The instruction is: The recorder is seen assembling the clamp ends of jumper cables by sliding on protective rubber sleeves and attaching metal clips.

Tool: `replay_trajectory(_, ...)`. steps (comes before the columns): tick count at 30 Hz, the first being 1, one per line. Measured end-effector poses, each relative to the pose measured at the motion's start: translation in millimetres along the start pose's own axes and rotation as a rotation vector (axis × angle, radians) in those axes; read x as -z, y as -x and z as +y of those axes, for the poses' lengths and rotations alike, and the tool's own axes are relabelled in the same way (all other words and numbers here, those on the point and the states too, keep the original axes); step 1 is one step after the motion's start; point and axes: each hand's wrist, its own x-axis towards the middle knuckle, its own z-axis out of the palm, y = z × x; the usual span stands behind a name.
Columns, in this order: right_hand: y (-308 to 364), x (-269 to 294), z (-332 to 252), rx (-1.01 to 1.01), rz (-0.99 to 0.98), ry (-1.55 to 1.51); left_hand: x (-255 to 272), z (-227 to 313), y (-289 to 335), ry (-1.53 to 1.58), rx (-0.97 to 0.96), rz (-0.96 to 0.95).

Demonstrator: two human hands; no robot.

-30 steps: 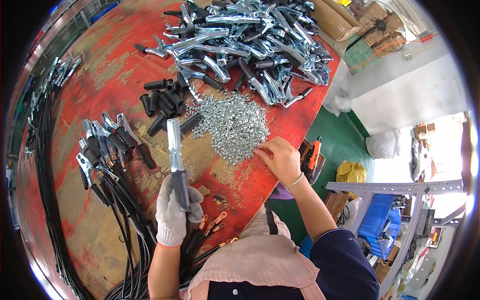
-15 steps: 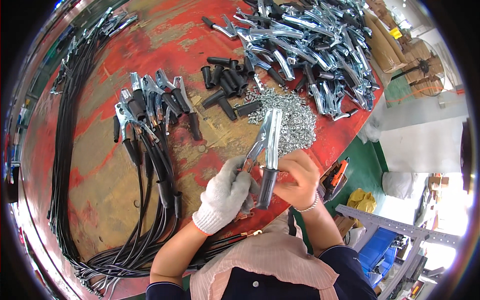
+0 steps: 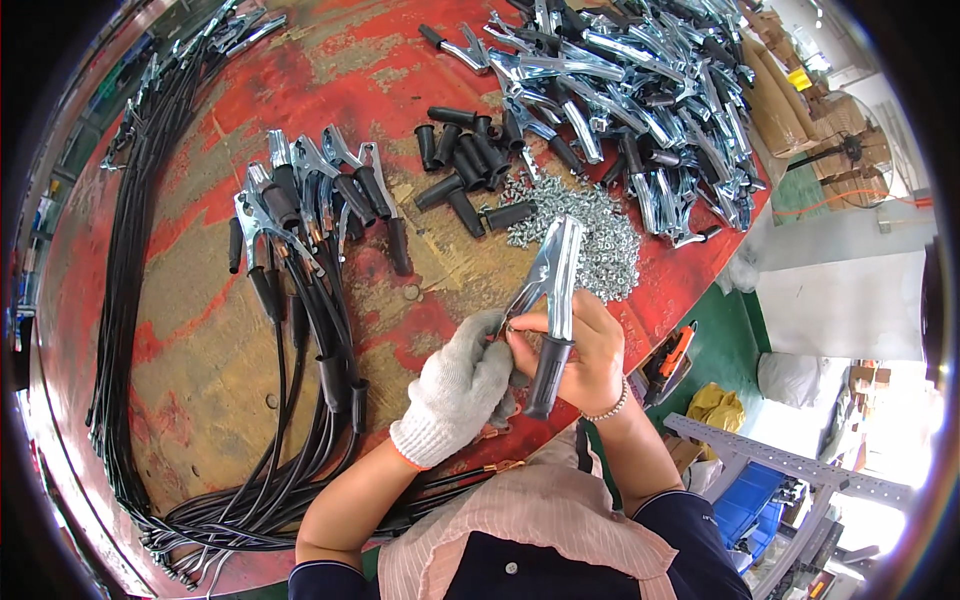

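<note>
My left hand (image 3: 460,385), in a white knit glove, is closed around the lower arm of a shiny spring clamp (image 3: 562,272). The clamp points away from me, and a black sleeve (image 3: 548,376) covers one of its handles. My bare right hand (image 3: 590,355), a beaded bracelet at its wrist, reaches behind that handle. Its thumb and forefinger pinch together at the clamp's other arm, beside the gloved fingers; whatever they hold is too small to make out. Copper cable ends (image 3: 497,430) show under the glove.
Beyond my hands lie a heap of small screws (image 3: 590,235), loose black sleeves (image 3: 480,160) and a large pile of clamps (image 3: 640,90). Black cables (image 3: 320,330) with clamps attached lie left, and a long cable bundle (image 3: 125,300) runs along the table's (image 3: 200,400) left side.
My right hand has come left, its fingertips now at the clamp's bare arm beside the glove. The clamp has tilted to the right.
</note>
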Motion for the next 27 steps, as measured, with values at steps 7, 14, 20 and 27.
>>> replay_trajectory(7, 2.8, 0.4, -2.0, -0.057, -0.009, -0.016, 0.0, -9.2, -1.6, 0.013, -0.006, 0.013)
replay_trajectory(14, 11.7, 8.1, 3.2, 0.05, -0.028, -0.037, -0.9, -4.7, -0.2, -0.001, -0.016, 0.026)
replay_trajectory(20, 14.4, 12.0, 12.9, 0.116, -0.048, -0.055, -0.9, 1.9, 1.2, 0.007, 0.008, 0.02)
replay_trajectory(27, 6.8, 13.2, 3.6, 0.134, -0.072, -0.018, 0.8, -9.3, 1.3, 0.018, -0.016, 0.023)
